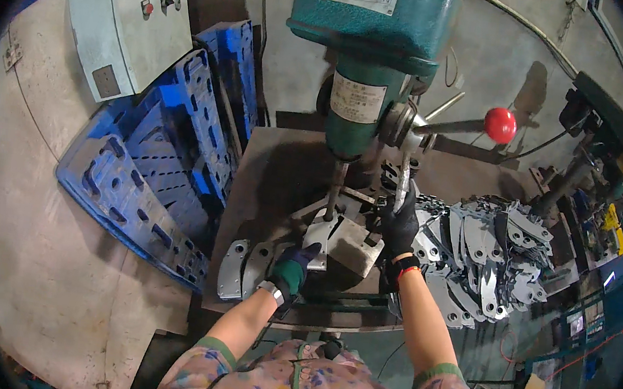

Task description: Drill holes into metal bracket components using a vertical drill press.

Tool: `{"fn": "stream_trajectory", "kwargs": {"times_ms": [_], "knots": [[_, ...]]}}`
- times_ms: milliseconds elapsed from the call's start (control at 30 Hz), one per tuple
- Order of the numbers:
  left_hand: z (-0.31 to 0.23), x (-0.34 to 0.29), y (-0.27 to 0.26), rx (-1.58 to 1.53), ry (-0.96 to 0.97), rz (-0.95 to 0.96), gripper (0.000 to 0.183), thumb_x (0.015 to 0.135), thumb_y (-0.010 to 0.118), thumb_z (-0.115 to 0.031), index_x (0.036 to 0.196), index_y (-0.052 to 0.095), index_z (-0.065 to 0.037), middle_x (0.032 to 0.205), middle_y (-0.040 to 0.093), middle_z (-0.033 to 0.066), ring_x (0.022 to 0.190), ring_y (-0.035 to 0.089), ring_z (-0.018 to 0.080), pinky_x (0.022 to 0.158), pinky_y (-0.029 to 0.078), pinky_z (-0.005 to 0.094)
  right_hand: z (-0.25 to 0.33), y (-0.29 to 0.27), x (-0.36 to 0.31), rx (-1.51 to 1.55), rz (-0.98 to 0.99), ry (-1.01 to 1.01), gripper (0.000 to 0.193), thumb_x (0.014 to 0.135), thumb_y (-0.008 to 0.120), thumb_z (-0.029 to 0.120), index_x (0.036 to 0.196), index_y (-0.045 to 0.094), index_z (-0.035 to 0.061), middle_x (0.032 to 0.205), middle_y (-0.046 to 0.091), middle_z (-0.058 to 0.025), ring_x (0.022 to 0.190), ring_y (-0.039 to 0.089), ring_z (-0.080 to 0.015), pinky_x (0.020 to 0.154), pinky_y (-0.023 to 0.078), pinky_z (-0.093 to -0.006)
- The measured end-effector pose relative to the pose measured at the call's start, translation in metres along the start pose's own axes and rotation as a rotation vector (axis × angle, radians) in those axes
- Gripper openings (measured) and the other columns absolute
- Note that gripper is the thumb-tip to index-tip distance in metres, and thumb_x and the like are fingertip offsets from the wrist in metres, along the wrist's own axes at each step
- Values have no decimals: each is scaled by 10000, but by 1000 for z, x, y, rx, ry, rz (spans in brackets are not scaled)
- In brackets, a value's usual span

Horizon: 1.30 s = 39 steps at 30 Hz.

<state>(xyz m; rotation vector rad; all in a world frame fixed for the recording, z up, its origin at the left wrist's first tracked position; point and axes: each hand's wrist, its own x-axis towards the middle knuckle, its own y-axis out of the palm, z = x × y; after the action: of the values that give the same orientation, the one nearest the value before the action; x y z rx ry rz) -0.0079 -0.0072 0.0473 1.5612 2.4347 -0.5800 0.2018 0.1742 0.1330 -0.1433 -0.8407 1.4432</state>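
Note:
A green drill press [374,30] stands in front of me, its spindle and bit [337,190] coming down onto a flat metal plate [317,239]. The plate lies against a blocky steel fixture [353,250]. My left hand [291,267], in a dark and green glove, holds the plate's near end; some of its fingers are hidden. Black-gloved, my right hand [400,229] is closed round a feed lever [403,181] of the press. Beside my left hand, curved metal plates [233,270] with holes lie at the table's near left.
Many similar metal plates [476,250] are heaped right of the fixture on the brown worktable [269,160]. Another lever ends in a red ball knob [499,125]. Blue plastic pallets [138,184] lean at the left, below a pale control box [136,24]. A second green machine [611,123] stands right.

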Motion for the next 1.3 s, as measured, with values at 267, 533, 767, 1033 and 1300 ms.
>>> {"fn": "stream_trajectory", "kwargs": {"times_ms": [267,533,767,1033,1300], "knots": [[-8,-4,8,-175,-103,116,479,1052,762,-451,1290,800,-37,1074,839,153,901,799,252,775,612,408,-75,30,25,-76,-227,-154,283,1001,734,327,1209,722,135,936,768,-196,858,757,-451,731,584,-570],[12,14,12,219,59,122,347,1121,651,-258,1453,751,-240,1089,830,190,886,804,323,807,627,454,-63,17,36,-109,-189,-110,259,969,762,296,1149,724,113,999,779,-178,931,764,-438,784,600,-532],[-8,11,19,102,-10,80,395,1111,676,-423,1346,794,-128,1007,822,195,853,782,298,783,589,453,-74,17,48,-53,-281,-214,240,992,776,232,1163,752,64,987,780,-228,915,770,-442,758,591,-507],[-13,3,8,8,-105,111,496,1085,710,-495,1181,820,-22,987,830,132,830,761,173,741,582,391,-101,39,80,-53,-351,-315,281,973,765,277,1176,745,84,921,753,-223,839,741,-467,743,585,-566],[5,-8,-10,-142,-52,-80,556,1044,739,-537,1189,802,-4,989,815,142,813,765,268,727,585,449,-95,71,147,52,-272,-388,246,1066,715,276,1291,756,185,966,704,-206,920,727,-438,758,583,-514]]}}
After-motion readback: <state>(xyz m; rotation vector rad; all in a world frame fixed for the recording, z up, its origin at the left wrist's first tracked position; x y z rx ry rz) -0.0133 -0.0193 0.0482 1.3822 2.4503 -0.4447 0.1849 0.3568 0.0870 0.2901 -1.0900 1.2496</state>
